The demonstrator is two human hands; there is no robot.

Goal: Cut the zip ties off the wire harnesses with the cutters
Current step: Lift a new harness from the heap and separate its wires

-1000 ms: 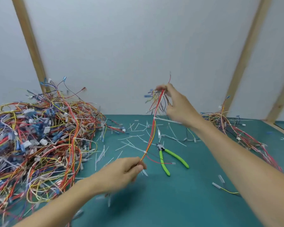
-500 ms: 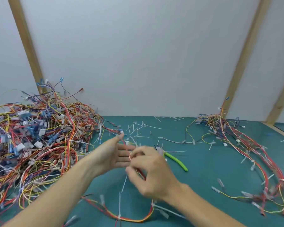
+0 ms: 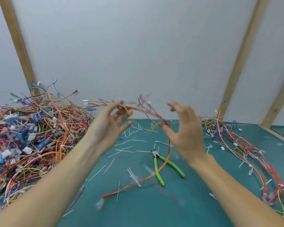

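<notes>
Both hands are rising from low over the surface to chest height and spreading apart, carrying a thin wire harness (image 3: 147,110) up with them. Her or his left hand (image 3: 111,123) is pinching one end of the red, yellow and orange strands near their small connectors, while the right hand (image 3: 182,128) is hanging spread beside the bundle, fingers curved and gripping nothing that I can make out; motion blur is hiding any light contact. I judge the harness is being stretched out so its remaining zip ties show. Its tail is trailing down across the green-handled cutters (image 3: 164,164), lying unheld on the teal surface (image 3: 187,202) among stiff white clipped zip-tie pieces (image 3: 126,147). Tangled piles are sitting left (image 3: 31,136) and right (image 3: 246,148).
</notes>
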